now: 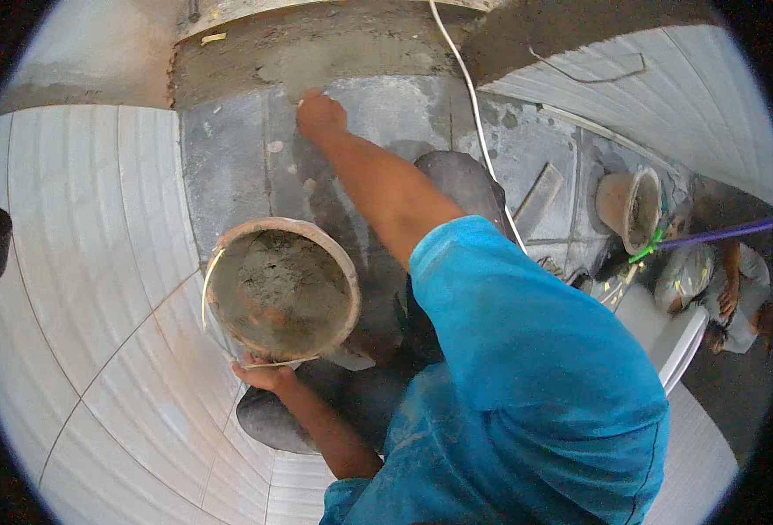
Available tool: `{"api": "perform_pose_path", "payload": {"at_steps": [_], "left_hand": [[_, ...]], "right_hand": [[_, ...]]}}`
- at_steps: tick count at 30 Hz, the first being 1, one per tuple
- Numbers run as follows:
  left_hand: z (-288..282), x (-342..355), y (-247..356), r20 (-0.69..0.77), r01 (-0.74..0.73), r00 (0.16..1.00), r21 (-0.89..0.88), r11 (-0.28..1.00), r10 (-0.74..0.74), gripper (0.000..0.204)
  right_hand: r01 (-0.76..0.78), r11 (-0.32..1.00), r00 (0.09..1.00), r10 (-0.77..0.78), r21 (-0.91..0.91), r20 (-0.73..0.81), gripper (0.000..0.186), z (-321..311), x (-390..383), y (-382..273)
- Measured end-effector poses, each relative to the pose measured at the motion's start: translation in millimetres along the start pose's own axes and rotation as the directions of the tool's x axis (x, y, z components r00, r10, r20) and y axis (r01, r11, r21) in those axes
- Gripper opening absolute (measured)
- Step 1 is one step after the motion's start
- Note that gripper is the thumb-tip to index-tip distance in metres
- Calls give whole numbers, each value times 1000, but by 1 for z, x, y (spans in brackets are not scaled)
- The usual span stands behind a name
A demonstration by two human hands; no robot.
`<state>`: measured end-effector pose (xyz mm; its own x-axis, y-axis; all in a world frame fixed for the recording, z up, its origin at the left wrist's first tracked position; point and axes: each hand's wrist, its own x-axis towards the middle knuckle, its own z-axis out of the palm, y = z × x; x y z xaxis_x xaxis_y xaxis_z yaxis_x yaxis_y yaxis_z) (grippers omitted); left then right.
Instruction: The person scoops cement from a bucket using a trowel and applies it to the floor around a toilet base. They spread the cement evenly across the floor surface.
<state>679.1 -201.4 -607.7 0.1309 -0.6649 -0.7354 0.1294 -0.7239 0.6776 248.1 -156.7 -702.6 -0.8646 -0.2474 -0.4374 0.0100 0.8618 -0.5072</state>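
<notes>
While the left hand (268, 376) grips the bucket (354, 293) at its near side, by the floor's left edge, the grey mortar (286, 271) inside could spill if this one hold slips. Farther right, the right hand (323, 116) is curled near the far edge of the floor (220, 166); whether it grips something, one cannot tell. Next comes the white cable (475, 114), which crosses the floor and perhaps could cause tripping.
</notes>
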Motion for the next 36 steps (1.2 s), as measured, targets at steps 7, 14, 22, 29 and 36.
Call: {"api": "perform_pose_path", "payload": {"at_steps": [7,14,22,29,36], "left_hand": [[11,7,45,7,-88,996,154,984,88,61],[14,1,66,154,-124,987,522,844,50,76],[25,25,62,348,-421,907,732,536,237,64],[90,-35,55,554,-756,654,503,420,515,40],[120,-68,67,614,-792,608,424,439,503,37]], "right_hand": [[-176,981,975,163,-77,-148,38,-67,-5,102],[-291,955,933,296,56,-205,37,-79,15,176],[-349,804,917,189,481,351,27,-123,-94,147],[789,408,614,-508,-458,605,35,-189,-236,33],[829,214,554,-443,-517,705,29,-95,-258,28]]}}
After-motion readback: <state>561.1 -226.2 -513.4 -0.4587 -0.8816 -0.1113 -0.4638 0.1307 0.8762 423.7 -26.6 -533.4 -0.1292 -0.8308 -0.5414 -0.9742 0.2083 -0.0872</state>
